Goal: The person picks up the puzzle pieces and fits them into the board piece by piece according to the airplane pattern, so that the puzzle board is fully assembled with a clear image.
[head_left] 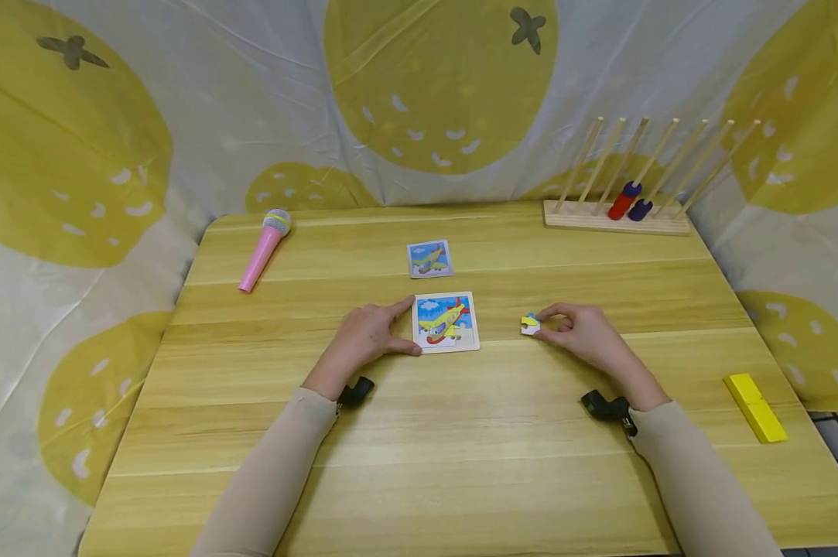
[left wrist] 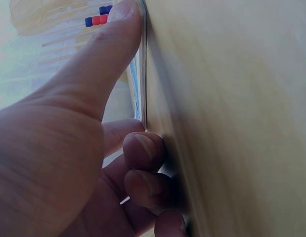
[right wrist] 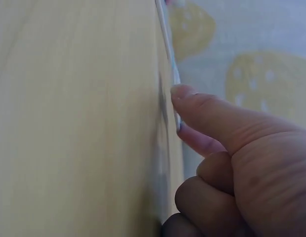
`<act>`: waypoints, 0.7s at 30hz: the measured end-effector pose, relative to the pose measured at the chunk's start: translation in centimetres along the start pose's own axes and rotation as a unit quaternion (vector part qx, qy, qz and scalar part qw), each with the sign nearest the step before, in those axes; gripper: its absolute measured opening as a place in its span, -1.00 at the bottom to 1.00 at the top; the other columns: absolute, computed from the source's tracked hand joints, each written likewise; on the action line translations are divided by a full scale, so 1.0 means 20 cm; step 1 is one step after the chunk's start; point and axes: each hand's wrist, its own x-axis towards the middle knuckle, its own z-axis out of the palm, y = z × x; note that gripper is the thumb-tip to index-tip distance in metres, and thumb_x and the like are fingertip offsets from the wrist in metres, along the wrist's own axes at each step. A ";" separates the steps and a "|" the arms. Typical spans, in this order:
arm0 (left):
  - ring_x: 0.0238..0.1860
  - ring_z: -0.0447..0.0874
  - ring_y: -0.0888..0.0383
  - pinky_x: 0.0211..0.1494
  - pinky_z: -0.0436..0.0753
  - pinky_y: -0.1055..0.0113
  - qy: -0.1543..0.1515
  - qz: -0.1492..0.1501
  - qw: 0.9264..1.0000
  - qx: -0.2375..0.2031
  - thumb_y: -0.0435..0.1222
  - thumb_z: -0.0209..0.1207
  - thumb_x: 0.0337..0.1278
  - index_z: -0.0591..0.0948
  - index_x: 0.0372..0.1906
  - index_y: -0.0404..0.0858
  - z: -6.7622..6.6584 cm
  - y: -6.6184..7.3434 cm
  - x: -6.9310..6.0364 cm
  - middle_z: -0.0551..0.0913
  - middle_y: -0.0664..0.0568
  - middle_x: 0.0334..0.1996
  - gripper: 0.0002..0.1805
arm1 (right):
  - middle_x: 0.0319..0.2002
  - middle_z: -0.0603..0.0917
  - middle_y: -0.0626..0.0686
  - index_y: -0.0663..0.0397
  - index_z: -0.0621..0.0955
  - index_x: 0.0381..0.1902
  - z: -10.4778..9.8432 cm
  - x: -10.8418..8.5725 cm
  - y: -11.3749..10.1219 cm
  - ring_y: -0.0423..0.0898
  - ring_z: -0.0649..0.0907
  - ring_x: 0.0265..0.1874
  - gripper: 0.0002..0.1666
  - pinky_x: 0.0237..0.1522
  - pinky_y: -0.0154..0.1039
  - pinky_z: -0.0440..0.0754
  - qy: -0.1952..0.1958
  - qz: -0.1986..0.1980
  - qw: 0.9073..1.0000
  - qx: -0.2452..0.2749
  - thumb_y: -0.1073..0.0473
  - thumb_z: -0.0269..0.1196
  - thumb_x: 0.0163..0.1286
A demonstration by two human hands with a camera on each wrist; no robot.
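Observation:
A square jigsaw puzzle board (head_left: 476,329) with a yellow airplane picture lies on the table; its lower right part shows bare cream. My left hand (head_left: 368,333) grips the board's left side, index finger at the upper corner and thumb at the lower one. The left wrist view shows the thumb (left wrist: 110,47) against the board's thin edge (left wrist: 144,79). To the right of the board, my right hand (head_left: 584,333) pinches a small yellow and white puzzle piece (head_left: 529,325) between thumb and index finger. In the right wrist view its other fingers (right wrist: 207,197) are curled.
Behind the board lies a matching airplane picture card (head_left: 430,259). A pink toy microphone (head_left: 261,255) is at the back left. At the back right stands a wooden peg rack (head_left: 558,216) with red and dark blue beads. Yellow blocks (head_left: 756,408) lie near the table's right edge.

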 end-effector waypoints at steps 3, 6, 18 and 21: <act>-0.48 0.17 0.12 -0.32 0.17 0.23 0.003 0.003 1.000 0.004 0.35 0.48 -0.05 0.34 0.65 0.10 0.00 0.00 0.00 0.20 0.13 -0.55 0.13 | -0.68 0.22 -0.18 0.02 0.79 0.01 0.09 0.06 -0.12 -0.23 0.17 -0.66 -0.66 -0.53 -0.32 0.16 -0.034 -0.029 0.999 0.015 -0.03 0.49 0.39; -0.48 0.23 0.12 -0.32 0.22 0.23 0.005 0.012 1.000 0.010 0.36 0.47 -0.05 0.34 0.65 0.09 0.00 0.01 0.00 0.22 0.14 -0.56 0.13 | -0.69 0.21 -0.19 0.01 0.80 -0.01 0.17 0.11 -0.23 -0.24 0.16 -0.66 -0.67 -0.51 -0.33 0.16 -0.059 -0.064 0.996 0.022 -0.02 0.51 0.37; -0.43 0.34 0.08 -0.30 0.29 0.23 0.002 0.008 1.000 0.020 0.35 0.47 -0.05 0.33 0.65 0.08 0.00 0.01 0.01 0.39 0.06 -0.52 0.14 | -0.68 0.31 -0.17 0.00 0.79 -0.01 0.26 0.17 -0.36 -0.24 0.22 -0.64 -0.64 -0.44 -0.29 0.21 -0.074 -0.093 0.993 -0.017 -0.02 0.54 0.32; -0.44 0.32 0.08 -0.30 0.27 0.23 0.000 0.004 1.000 0.019 0.36 0.47 -0.04 0.33 0.66 0.08 0.00 0.00 0.00 0.33 0.08 -0.54 0.14 | -0.69 0.27 -0.18 -0.02 0.80 0.00 0.26 0.18 -0.36 -0.24 0.19 -0.65 -0.63 -0.46 -0.30 0.19 -0.072 -0.097 0.993 -0.009 -0.03 0.55 0.31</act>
